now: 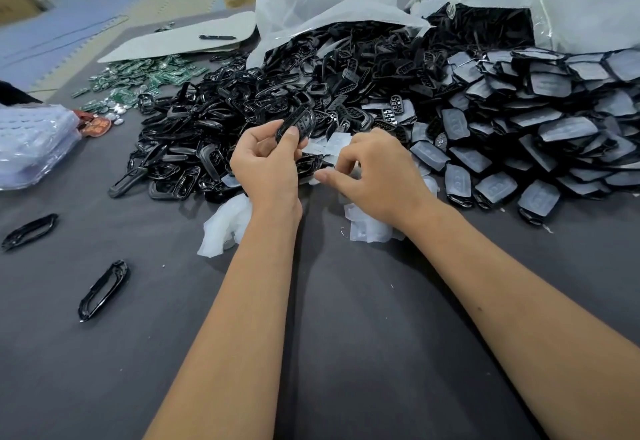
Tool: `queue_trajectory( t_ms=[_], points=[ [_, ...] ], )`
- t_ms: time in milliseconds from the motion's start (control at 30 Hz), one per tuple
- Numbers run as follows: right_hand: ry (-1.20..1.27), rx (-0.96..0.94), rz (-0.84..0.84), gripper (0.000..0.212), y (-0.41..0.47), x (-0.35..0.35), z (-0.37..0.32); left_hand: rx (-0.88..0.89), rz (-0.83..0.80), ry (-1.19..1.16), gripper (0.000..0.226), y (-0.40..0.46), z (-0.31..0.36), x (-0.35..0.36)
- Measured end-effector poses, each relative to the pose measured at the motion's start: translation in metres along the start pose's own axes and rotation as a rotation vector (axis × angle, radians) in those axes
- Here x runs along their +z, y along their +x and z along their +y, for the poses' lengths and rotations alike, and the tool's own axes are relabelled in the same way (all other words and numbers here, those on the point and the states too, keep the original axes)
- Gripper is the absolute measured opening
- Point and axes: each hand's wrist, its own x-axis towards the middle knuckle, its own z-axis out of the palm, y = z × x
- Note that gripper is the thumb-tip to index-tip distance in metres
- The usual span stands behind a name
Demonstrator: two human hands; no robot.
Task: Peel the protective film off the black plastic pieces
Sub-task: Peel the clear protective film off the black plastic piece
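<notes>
The left hand (266, 159) pinches a black plastic piece (296, 126), its long axis tilted up to the right. Just beside it, the right hand (377, 176) pinches loose film (334, 145), nearer the film-covered pile (519, 134) toward the table's right edge.

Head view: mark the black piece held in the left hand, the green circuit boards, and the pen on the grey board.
black piece (300, 123), head view, on its upper face above the thumb.
green circuit boards (145, 75), head view, middle of the heap.
pen (217, 37), head view, mid-barrel.
</notes>
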Motion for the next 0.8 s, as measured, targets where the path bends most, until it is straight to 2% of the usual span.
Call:
queue_trajectory(
  t_ms=[100, 200, 267, 367, 467, 567, 600, 733, 800],
  points=[
    [-0.078, -0.054, -0.025, 0.021, 0.0, -0.001, -0.002, -0.005, 0.001, 0.009, 0.017, 0.0, 0.0, 0.0],
    [-0.148, -0.082, -0.068, 0.026, 0.001, 0.003, -0.008, -0.01, -0.006, 0.018, 0.018, -0.002, 0.001, 0.001],
    [-0.15, -0.079, -0.035, 0.031, 0.001, 0.004, -0.011, -0.004, -0.008, 0.021, 0.018, -0.003, 0.0, 0.001],
    [-0.139, -0.072, 0.019, 0.017, 0.001, 0.004, -0.008, 0.015, 0.008, 0.027, 0.017, -0.004, 0.001, 0.002],
    [-0.145, -0.084, -0.031, 0.017, 0.002, 0.005, -0.008, 0.02, 0.038, 0.013, 0.017, -0.004, 0.001, 0.002],
    [-0.074, -0.073, 0.049, 0.047, 0.002, 0.005, -0.011, 0.015, 0.066, -0.011, 0.018, -0.004, 0.002, 0.001],
    [-0.063, -0.074, 0.078, 0.051, 0.002, 0.004, -0.011, 0.012, 0.073, -0.017, 0.018, -0.004, 0.002, 0.002],
    [-0.241, -0.118, -0.102, 0.035, 0.004, 0.006, -0.014, 0.008, 0.074, -0.014, 0.017, -0.003, 0.002, 0.002],
    [-0.274, -0.121, -0.1, 0.03, 0.005, 0.008, -0.015, 0.003, 0.071, -0.013, 0.017, -0.002, 0.002, 0.003]
  ],
)
